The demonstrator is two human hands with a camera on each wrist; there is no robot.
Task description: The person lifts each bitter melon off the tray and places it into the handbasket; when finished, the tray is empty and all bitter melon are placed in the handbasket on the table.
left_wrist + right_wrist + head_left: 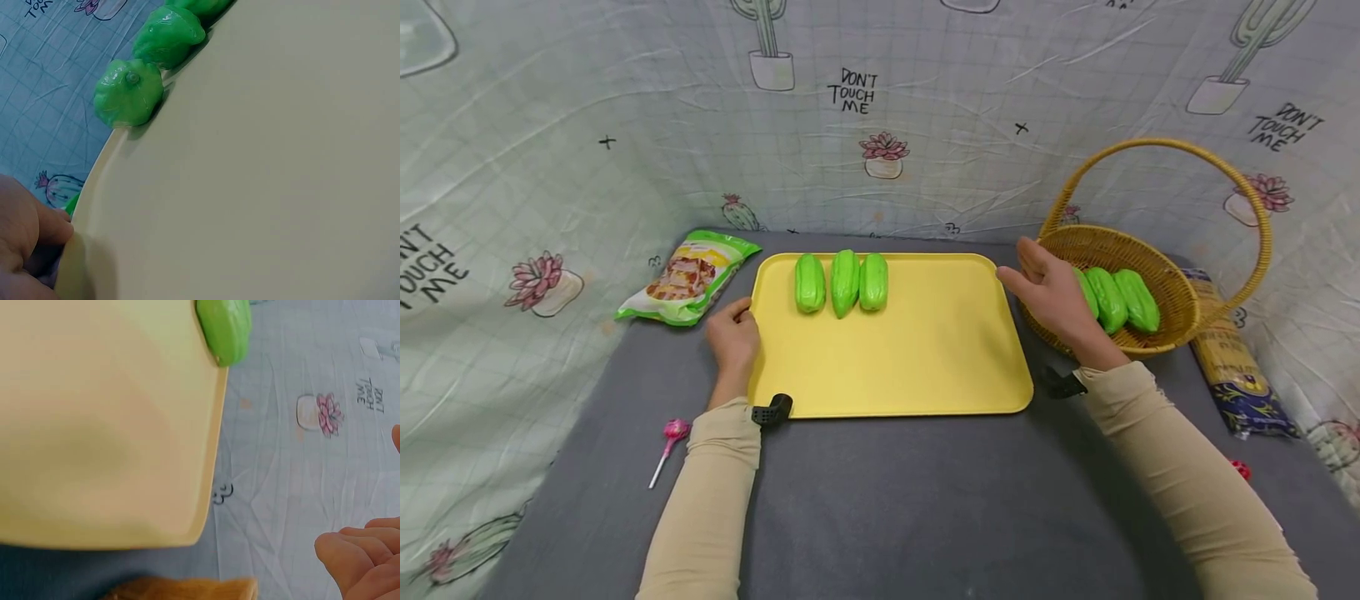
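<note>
My left hand (pixel 735 337) holds the left rim of a yellow tray (pixel 887 367), its fingertips at the edge in the left wrist view. Three glossy green, ribbed, oblong vegetables (pixel 844 282) lie side by side near the tray's far edge, left of its middle; one tapers to a point. Over the gap between the tray and a wicker basket (pixel 1180 287), my right hand (pixel 1052 292) is raised with fingers extended and thumb apart, holding nothing. Similar green vegetables (pixel 1138 300) lie in the basket, partly hidden behind this hand.
A green-and-white snack bag (pixel 688 279) lies left of the tray. Nearer me is a pink lollipop (pixel 675 431). The basket's tall hoop handle (pixel 1165 143) arches above it. A yellow-and-blue packet (pixel 1240 367) lies right of the basket. Printed cloth (pixel 940 167) stands behind the grey table (pixel 925 508).
</note>
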